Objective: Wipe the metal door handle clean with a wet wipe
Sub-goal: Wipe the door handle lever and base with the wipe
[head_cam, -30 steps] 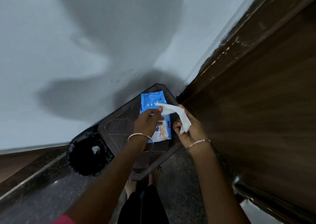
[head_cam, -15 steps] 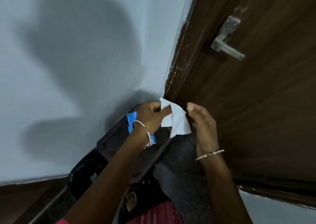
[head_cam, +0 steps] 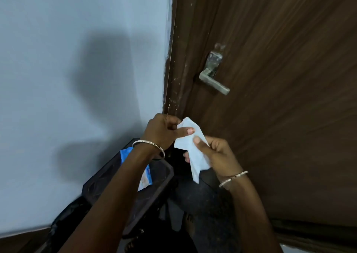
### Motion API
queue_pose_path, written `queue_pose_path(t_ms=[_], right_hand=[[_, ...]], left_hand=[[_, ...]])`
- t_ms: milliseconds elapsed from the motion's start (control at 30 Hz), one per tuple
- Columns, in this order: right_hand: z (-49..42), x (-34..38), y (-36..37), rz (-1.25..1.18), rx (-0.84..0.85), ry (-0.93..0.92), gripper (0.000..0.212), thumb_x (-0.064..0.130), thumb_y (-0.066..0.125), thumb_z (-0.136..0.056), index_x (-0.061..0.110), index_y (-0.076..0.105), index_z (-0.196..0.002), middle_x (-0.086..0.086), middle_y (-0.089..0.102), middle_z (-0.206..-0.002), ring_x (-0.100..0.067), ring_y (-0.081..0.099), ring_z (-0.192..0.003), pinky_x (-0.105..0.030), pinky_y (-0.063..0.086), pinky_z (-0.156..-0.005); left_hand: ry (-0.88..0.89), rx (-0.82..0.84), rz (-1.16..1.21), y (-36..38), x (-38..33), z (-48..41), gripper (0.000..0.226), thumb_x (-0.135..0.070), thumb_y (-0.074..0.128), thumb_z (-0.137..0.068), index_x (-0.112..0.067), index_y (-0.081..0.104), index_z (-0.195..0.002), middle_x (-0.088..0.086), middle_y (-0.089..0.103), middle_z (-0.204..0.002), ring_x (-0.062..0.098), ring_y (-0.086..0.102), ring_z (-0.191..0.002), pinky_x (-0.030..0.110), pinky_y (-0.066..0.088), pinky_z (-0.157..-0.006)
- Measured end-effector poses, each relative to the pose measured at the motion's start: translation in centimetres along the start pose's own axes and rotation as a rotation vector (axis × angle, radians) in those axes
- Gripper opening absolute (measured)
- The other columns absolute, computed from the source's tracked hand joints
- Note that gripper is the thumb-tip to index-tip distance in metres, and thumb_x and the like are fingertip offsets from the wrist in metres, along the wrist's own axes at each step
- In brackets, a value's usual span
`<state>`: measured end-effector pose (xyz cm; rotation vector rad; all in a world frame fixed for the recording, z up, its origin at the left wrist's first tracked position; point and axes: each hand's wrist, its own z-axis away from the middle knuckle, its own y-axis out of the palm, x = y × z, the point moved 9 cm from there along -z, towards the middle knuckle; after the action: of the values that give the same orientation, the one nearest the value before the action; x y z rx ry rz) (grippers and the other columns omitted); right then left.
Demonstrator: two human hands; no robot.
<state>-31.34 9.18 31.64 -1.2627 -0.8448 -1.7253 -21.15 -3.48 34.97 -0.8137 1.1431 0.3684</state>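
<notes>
A white wet wipe (head_cam: 190,148) hangs between both hands in front of me. My left hand (head_cam: 164,131) pinches its upper corner between thumb and fingers. My right hand (head_cam: 216,156) grips its lower part, thumb on top. The grey metal door handle (head_cam: 213,79) sticks out from the dark brown wooden door (head_cam: 280,117), above and slightly right of the hands, well apart from the wipe. The blue wet-wipe pack (head_cam: 144,173) lies below my left forearm, partly hidden by it.
The pack rests on a dark stool (head_cam: 154,191) standing by the pale blue wall (head_cam: 77,79). A black bin (head_cam: 63,225) sits at the lower left. The dark floor and a foot (head_cam: 190,223) show below the hands.
The view has lifted from the stool up to the door, bringing the handle nearer the middle. The wipe came off the pack, and my right hand has now closed on its lower part.
</notes>
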Motion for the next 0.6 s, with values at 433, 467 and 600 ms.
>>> queue_pose_path(t_ms=[433, 467, 600], right_hand=[[-2.9, 10.1, -16.6, 0.005, -0.63, -0.353, 0.02, 0.028, 0.074, -0.09, 0.012, 0.079, -0.078, -0.015, 0.077, -0.082, -0.01, 0.067, -0.073, -0.027, 0.053, -0.072], [-2.3, 12.0, -16.8, 0.22, -0.706, -0.497, 0.018, 0.03, 0.076, -0.088, 0.019, 0.075, -0.074, -0.007, 0.074, -0.074, -0.004, 0.062, -0.067, -0.021, 0.051, -0.07], [-2.8, 14.6, -14.3, 0.617, -0.772, -0.758, 0.014, 0.024, 0.079, -0.084, 0.019, 0.069, -0.077, 0.011, 0.067, -0.076, 0.0, 0.06, -0.068, -0.001, 0.039, -0.068]], left_hand=[[-0.222, -0.322, 0.324, 3.3, -1.4, -5.1, 0.018, -0.017, 0.064, -0.095, -0.005, 0.071, -0.106, 0.014, 0.07, -0.09, 0.018, 0.068, -0.072, 0.03, 0.051, -0.068], [-0.267, -0.331, 0.367, 3.9, -1.1, -5.2, 0.021, -0.018, 0.062, -0.096, -0.003, 0.07, -0.108, 0.013, 0.07, -0.09, 0.017, 0.067, -0.072, 0.027, 0.049, -0.066], [-0.383, -0.267, 0.596, 7.3, -1.1, -6.4, 0.023, -0.024, 0.054, -0.1, -0.007, 0.067, -0.109, 0.007, 0.069, -0.09, 0.017, 0.065, -0.077, 0.03, 0.052, -0.072]])
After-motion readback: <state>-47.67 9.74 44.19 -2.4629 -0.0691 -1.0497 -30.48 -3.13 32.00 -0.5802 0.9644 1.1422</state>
